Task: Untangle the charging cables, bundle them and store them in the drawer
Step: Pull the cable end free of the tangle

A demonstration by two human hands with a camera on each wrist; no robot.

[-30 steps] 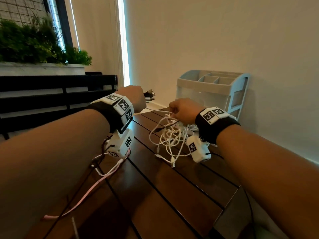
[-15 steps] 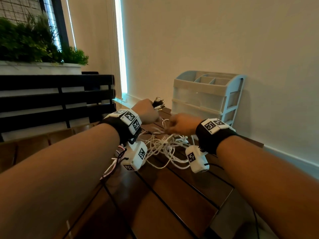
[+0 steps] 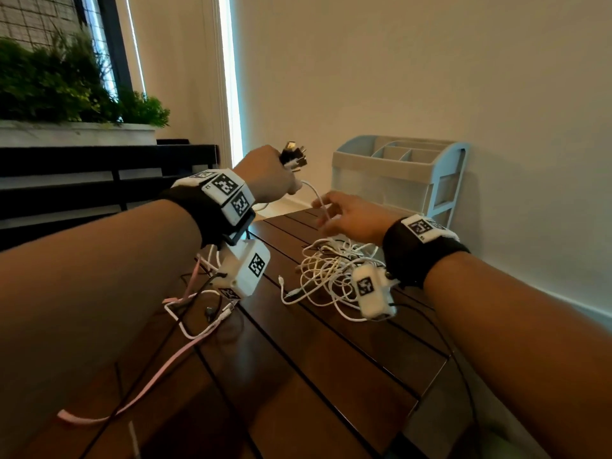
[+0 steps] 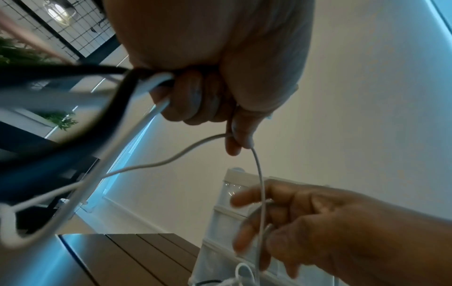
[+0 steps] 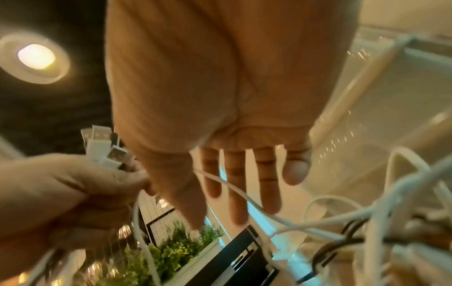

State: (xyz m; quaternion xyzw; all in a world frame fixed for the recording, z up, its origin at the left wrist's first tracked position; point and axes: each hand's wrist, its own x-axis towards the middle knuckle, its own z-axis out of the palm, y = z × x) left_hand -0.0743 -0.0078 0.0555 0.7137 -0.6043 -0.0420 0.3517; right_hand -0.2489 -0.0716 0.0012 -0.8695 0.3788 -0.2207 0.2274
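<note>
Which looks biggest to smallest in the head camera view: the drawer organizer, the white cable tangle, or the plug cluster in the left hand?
1. Drawer organizer, though it stands farthest away.
2. White cable tangle, noticeably smaller in the frame.
3. Plug cluster, clearly smallest, gripped in the left hand.

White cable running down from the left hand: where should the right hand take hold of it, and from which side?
Grip the white cable on its free span just below the left hand, above the tangle. That stretch hangs alone, clear of the loops. Come from the right, where the right hand already has open fingers against it, then slide down toward the knots.
</note>
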